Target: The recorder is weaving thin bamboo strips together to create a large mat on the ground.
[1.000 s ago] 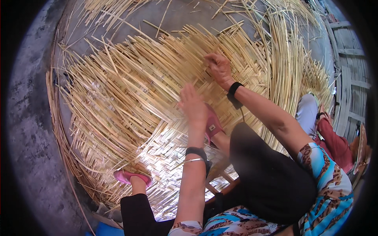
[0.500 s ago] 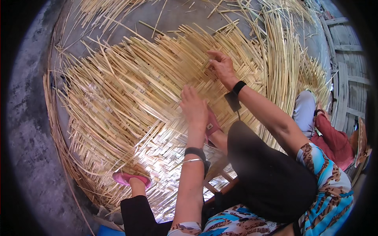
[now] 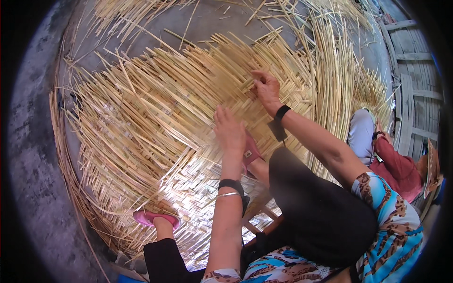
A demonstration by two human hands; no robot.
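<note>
A large herringbone mat [image 3: 196, 172] of pale split reed strips spreads over the floor, tightly woven near me. Beyond the weave, long loose strip ends [image 3: 155, 89] fan outward. Just above the mat, in its middle, my left hand [image 3: 230, 130] has its fingers stretched out, slightly smeared by motion. Farther off and to the right, my right hand [image 3: 268, 93] is bent with thumb and fingers drawn together. The strips beside its fingertips are blurred, so what it pinches cannot be made out.
My feet in pink shoes [image 3: 251, 152] rest on the mat. A thick bundle of strips [image 3: 332, 89] lies to the right. Beyond it a person in a red top [image 3: 398, 162] and straw hat crouches, near a wooden slatted frame [image 3: 413, 75]. Loose strips litter the grey floor [image 3: 217, 19].
My right hand has come slightly nearer to me. My left hand has shifted only a little and stays open. The strips between the hands are blurred in both frames.
</note>
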